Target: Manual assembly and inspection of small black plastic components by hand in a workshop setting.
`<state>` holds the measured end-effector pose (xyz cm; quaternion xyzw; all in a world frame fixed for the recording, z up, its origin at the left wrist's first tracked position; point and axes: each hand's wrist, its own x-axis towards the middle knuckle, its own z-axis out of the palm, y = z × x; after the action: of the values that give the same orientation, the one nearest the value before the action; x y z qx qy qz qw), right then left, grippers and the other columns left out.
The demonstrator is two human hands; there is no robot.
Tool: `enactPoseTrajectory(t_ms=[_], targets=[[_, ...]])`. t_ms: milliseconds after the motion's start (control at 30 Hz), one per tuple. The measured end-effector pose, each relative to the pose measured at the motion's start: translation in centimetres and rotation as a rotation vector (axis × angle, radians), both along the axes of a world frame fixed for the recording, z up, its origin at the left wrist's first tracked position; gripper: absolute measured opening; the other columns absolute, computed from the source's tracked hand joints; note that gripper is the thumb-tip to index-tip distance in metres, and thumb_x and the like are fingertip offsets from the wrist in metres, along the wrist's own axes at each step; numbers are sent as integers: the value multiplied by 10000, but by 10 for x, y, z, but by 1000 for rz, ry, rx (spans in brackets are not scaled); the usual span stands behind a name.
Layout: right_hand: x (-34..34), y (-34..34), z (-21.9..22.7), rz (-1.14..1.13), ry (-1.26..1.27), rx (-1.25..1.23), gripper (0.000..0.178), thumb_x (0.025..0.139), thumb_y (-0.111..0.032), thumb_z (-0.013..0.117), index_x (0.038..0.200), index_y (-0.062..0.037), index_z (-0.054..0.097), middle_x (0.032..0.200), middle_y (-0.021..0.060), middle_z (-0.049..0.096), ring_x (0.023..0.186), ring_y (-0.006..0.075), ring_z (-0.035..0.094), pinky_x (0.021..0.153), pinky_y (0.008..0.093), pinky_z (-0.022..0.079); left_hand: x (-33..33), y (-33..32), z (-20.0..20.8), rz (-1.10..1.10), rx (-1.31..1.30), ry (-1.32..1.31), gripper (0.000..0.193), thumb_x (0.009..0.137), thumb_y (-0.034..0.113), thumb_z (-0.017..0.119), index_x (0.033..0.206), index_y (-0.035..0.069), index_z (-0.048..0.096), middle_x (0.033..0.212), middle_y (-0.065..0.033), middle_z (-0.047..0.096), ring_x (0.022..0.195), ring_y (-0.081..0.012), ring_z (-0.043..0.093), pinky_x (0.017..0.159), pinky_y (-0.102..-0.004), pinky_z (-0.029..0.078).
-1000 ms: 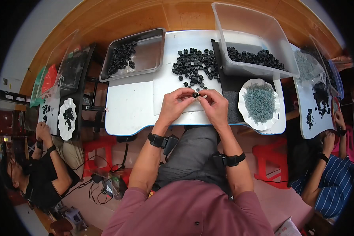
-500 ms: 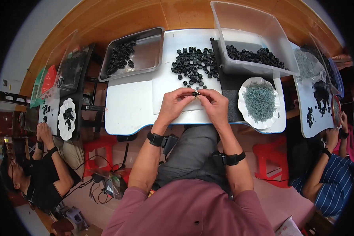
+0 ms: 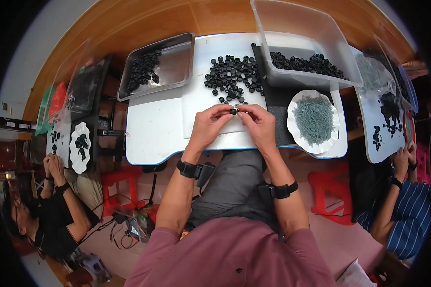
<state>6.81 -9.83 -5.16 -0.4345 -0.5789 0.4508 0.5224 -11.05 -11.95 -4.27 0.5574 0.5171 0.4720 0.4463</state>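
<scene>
Between my two hands, just in front of the loose pile, sits a small round black cap-like part [image 3: 233,111]. My left hand [image 3: 209,125] pinches it from the left with thumb and forefinger. From the right, the thumb and forefinger of my right hand [image 3: 259,124] close on the same spot; fingertips hide much of the part. Beyond them a pile of similar black parts [image 3: 232,76] is spread on a white board [image 3: 190,112]. Right of my right hand, a white scalloped plate [image 3: 296,136] holds many thin grey-green screw-like pieces [image 3: 314,119].
A metal tray [image 3: 179,62] with black parts stands at the back left. At the back right a clear plastic bin [image 3: 311,79] with more parts rests on a dark mat [image 3: 278,117]. People work at side tables, left [image 3: 57,167] and right [image 3: 400,165]. Red stools [image 3: 333,193] flank me.
The view has shifted slightly. Both hands stay together at the same place, still pinching the small black part, with only slight finger movement.
</scene>
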Motion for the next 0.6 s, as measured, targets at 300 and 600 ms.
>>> enactPoseTrajectory(t_ms=[300, 600], targets=[[3, 0, -4, 12, 1, -49, 132, 896, -18, 735, 1024, 9, 754, 856, 48, 741, 684, 74, 647, 618, 232, 514, 0, 1, -2, 10, 3, -14, 260, 922, 52, 741, 1168, -28, 725, 1034, -97, 774, 958, -141, 728, 860, -270, 571], [0, 2, -6, -10, 19, 60, 124, 853, 5, 733, 974, 5, 759, 859, 90, 747, 696, 121, 682, 630, 257, 526, 0, -1, 0, 12, -14, 27, 262, 907, 57, 763, 1154, -22, 724, 1040, -81, 764, 951, -138, 719, 864, -271, 568]])
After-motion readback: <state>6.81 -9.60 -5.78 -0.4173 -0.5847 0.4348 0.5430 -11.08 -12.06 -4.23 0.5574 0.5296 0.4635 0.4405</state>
